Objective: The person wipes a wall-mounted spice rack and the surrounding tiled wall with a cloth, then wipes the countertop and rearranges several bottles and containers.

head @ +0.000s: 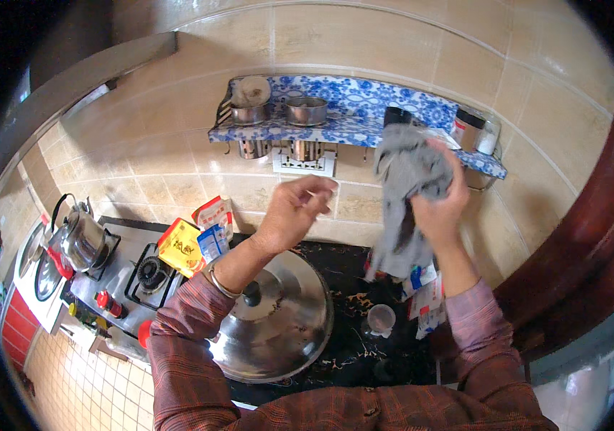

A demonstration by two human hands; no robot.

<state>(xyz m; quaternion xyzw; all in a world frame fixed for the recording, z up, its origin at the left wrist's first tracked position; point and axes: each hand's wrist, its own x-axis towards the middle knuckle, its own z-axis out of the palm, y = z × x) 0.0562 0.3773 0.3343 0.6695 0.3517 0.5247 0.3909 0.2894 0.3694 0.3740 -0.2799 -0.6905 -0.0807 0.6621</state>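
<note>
My right hand [444,204] grips a crumpled grey cloth [406,172], which hangs down in front of the right part of a wall shelf [339,132] with a blue and white floral covering. Motion blurs the cloth, and it hides part of the shelf and the things behind it. My left hand [301,210] is raised in front of the tiled wall, its fingers loosely bent and nothing seen in them. Beneath my left forearm a large domed steel lid [290,334] with a black knob lies on the black marbled counter [350,355].
On the shelf are small steel pots [307,110], a dark-lidded jar [467,129] and a jar of white grains [487,139]. A small clear cup [381,319] and packets [426,304] lie on the counter. Leftward stand a gas stove [150,275], a kettle [83,240] and a yellow packet [182,247].
</note>
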